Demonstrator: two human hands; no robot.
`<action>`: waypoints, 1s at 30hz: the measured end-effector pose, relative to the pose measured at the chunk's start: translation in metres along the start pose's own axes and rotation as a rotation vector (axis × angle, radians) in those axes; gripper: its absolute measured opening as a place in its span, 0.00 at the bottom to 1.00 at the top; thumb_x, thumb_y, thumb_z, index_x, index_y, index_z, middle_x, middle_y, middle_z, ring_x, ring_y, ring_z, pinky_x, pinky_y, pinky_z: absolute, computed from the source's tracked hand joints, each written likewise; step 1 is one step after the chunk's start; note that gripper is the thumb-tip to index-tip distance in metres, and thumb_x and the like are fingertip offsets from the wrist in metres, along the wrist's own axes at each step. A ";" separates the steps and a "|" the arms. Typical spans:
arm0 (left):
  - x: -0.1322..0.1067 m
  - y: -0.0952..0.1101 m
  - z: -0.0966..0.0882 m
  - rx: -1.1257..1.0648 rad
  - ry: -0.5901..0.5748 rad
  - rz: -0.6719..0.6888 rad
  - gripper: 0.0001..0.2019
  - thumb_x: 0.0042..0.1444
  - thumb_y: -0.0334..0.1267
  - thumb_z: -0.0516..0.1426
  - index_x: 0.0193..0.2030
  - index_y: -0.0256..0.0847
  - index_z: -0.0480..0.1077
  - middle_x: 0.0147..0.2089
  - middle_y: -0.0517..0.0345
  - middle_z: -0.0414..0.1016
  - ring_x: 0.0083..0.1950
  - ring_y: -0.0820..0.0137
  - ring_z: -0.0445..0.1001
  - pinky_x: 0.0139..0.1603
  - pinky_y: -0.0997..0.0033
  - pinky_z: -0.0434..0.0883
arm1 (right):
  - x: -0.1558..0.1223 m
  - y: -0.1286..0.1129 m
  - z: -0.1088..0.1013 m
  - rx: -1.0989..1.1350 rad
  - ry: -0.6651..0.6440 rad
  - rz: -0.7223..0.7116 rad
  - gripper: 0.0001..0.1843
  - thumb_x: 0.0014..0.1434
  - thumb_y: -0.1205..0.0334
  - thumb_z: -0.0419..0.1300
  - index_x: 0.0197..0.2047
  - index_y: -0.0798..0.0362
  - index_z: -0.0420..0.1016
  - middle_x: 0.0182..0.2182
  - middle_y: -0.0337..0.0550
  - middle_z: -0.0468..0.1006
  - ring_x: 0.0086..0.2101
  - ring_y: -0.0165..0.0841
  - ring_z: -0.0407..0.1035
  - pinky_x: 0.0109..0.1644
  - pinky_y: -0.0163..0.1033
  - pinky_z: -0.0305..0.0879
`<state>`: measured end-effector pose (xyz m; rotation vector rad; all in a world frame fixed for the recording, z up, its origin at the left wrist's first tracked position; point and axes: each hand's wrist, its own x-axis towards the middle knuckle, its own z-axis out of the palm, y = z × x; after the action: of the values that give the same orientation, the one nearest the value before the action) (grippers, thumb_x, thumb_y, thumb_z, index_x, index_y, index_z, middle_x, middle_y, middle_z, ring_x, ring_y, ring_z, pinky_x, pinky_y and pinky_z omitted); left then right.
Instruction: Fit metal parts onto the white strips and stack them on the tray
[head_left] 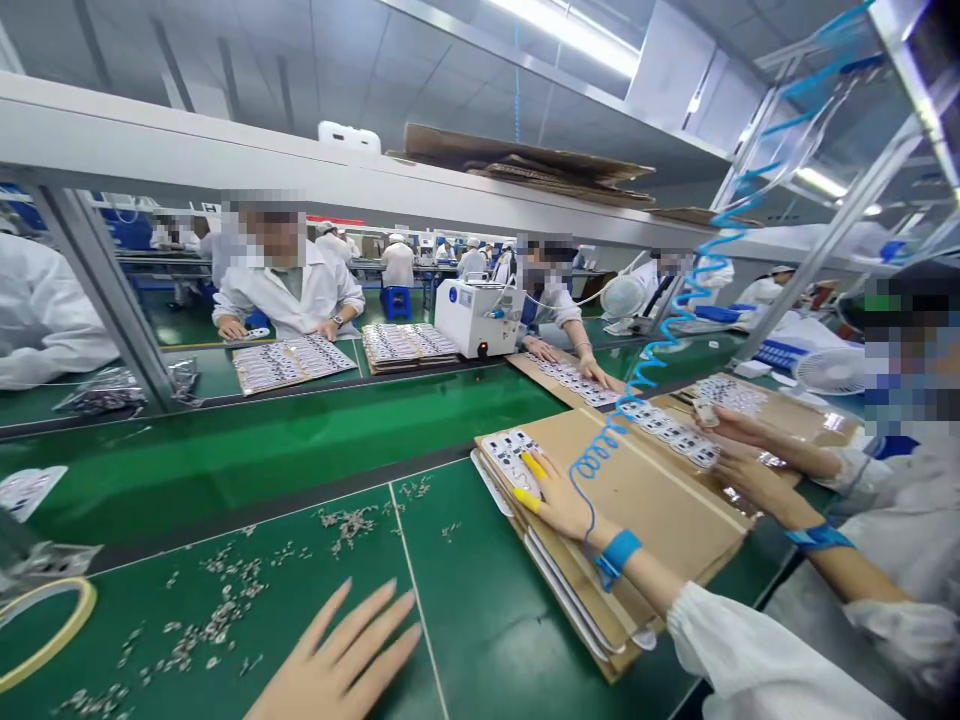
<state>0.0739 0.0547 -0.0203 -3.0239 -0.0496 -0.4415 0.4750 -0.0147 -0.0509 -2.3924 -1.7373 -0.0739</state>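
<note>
My left hand (337,665) lies flat on the green table (480,610) at the bottom middle, fingers stretched out and holding nothing. Several small grey parts (217,620) are scattered just left of it. My right hand (559,497) wears yellow finger cots and a blue wrist strap (619,555) with a coiled blue cord (637,385). It rests flat on a stack of cardboard sheets (660,510), fingertips touching a white panel of small components (510,455) at the stack's far left corner.
A co-worker's hands (746,455) at the right handle a strip of white parts (675,435) on the same cardboard. A green conveyor belt (300,440) runs across, with people in white coats, trays and a white machine (480,315) behind it. A tape roll (45,625) lies bottom left.
</note>
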 end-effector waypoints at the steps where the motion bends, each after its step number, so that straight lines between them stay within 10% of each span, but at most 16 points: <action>1: 0.037 -0.006 -0.003 -0.066 -0.074 0.000 0.34 0.62 0.58 0.47 0.70 0.49 0.40 0.68 0.56 0.52 0.65 0.59 0.61 0.59 0.55 0.67 | -0.004 0.002 -0.001 -0.001 -0.009 -0.013 0.35 0.61 0.47 0.49 0.66 0.57 0.57 0.65 0.55 0.57 0.65 0.47 0.47 0.65 0.56 0.48; 6: 0.198 -0.028 0.021 -0.241 -0.148 -0.035 0.32 0.65 0.54 0.47 0.69 0.38 0.47 0.71 0.46 0.44 0.71 0.55 0.43 0.68 0.41 0.46 | -0.033 0.009 -0.018 0.062 -0.052 -0.112 0.36 0.62 0.46 0.50 0.68 0.57 0.53 0.65 0.56 0.56 0.65 0.48 0.47 0.66 0.57 0.46; 10: 0.262 -0.041 0.062 -0.289 -0.142 0.008 0.31 0.63 0.51 0.53 0.67 0.39 0.52 0.71 0.45 0.47 0.71 0.52 0.43 0.68 0.39 0.43 | -0.078 0.022 -0.030 0.216 0.088 -0.092 0.36 0.60 0.43 0.51 0.65 0.55 0.57 0.63 0.56 0.61 0.63 0.46 0.53 0.65 0.55 0.50; 18: 0.287 -0.041 0.086 -0.362 -0.137 0.047 0.26 0.63 0.49 0.53 0.65 0.42 0.56 0.69 0.47 0.52 0.69 0.52 0.49 0.67 0.36 0.44 | -0.186 0.064 -0.009 0.665 0.537 0.682 0.24 0.42 0.42 0.57 0.34 0.52 0.72 0.26 0.47 0.78 0.24 0.40 0.72 0.25 0.44 0.69; 26: 0.278 0.021 0.089 -0.418 -0.124 -0.004 0.25 0.65 0.51 0.51 0.64 0.40 0.57 0.67 0.47 0.55 0.68 0.54 0.52 0.66 0.40 0.50 | -0.170 0.037 0.005 1.107 0.500 0.743 0.23 0.39 0.38 0.61 0.23 0.50 0.65 0.14 0.38 0.67 0.15 0.30 0.62 0.17 0.36 0.59; 30: 0.270 0.075 0.085 -0.445 -0.088 -0.044 0.29 0.65 0.56 0.45 0.65 0.38 0.56 0.68 0.47 0.54 0.70 0.54 0.47 0.68 0.50 0.50 | -0.174 0.032 0.008 1.240 0.553 0.832 0.26 0.46 0.39 0.61 0.39 0.52 0.68 0.19 0.37 0.71 0.19 0.34 0.68 0.19 0.36 0.64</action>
<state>0.3599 -0.0074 -0.0302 -3.4858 -0.0267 -0.3637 0.4504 -0.1862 -0.0886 -1.6347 -0.2247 0.3213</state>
